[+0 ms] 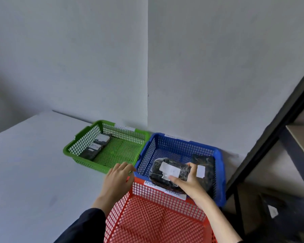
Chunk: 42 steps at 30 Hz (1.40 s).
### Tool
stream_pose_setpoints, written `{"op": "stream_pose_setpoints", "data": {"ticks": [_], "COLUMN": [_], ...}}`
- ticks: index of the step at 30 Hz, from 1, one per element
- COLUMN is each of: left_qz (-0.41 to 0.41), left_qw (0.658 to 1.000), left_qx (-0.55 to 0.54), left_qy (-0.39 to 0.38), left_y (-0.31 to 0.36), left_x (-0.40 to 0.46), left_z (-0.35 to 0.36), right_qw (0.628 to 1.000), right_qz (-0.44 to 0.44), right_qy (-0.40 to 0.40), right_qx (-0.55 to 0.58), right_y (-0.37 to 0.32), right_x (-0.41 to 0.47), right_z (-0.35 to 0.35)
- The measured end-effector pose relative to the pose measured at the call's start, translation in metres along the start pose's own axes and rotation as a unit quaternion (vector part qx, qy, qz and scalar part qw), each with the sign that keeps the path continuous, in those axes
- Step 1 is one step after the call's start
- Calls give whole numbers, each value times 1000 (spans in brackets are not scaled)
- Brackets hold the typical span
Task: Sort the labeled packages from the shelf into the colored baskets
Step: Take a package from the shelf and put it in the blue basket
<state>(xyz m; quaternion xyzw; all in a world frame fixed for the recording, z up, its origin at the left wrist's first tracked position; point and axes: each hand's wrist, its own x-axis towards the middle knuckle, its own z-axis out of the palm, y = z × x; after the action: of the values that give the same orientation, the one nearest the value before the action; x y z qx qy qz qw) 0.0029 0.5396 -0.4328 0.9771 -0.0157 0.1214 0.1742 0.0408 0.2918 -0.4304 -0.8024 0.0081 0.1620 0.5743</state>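
We are looking down at a pale grey table [33, 163] set in the corner of grey walls, with three plastic mesh baskets grouped together on it. Our right hand [188, 179] is holding a dark, plastic-wrapped package with a white paper label [168, 170] over the blue mesh basket [219, 172], just above its near edge. The fingers [191, 168] are wrapping around the package's right end while the thumb is pressing on the label. The writing on that label is too blurred for us to read.

A second dark package with a white label [203, 165] is lying inside the blue basket, against its right wall.

Our left hand [118, 179], coming out of a dark sleeve [84, 227], is hovering empty, its fingers loosely curled, where the three baskets meet. We cannot tell whether it is touching a rim.

The green mesh basket [81, 160] is sitting to the left of the blue one, and a few dark labelled packages [96, 146] are lined up along its left wall.

The red mesh basket [156, 218] is nearest to us. White handwritten tags are taped along its far rim.

A dark metal shelf frame [270, 137] is standing at the right.
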Motion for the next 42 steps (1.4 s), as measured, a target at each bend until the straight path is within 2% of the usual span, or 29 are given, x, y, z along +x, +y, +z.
{"op": "stream_pose_setpoints", "data": {"ticks": [4, 12, 21, 32, 42], "left_qz": [7, 65, 75, 103, 99], "left_qw": [999, 991, 973, 963, 963], "left_qx": [-31, -46, -109, -152, -166], "left_qy": [-26, -110, -191, -196, -189], "left_y": [-26, -54, -57, -62, -64], "left_x": [21, 65, 92, 103, 101], "left_z": [15, 43, 69, 88, 95], "right_qw": [998, 984, 972, 939, 943], "right_qz": [45, 77, 141, 201, 219], "right_qy": [11, 116, 166, 266, 240], "right_qx": [51, 109, 89, 80, -68], "right_y": [3, -4, -5, 11, 8], "right_x": [8, 33, 49, 143, 203], "right_z": [18, 45, 70, 71, 71]}}
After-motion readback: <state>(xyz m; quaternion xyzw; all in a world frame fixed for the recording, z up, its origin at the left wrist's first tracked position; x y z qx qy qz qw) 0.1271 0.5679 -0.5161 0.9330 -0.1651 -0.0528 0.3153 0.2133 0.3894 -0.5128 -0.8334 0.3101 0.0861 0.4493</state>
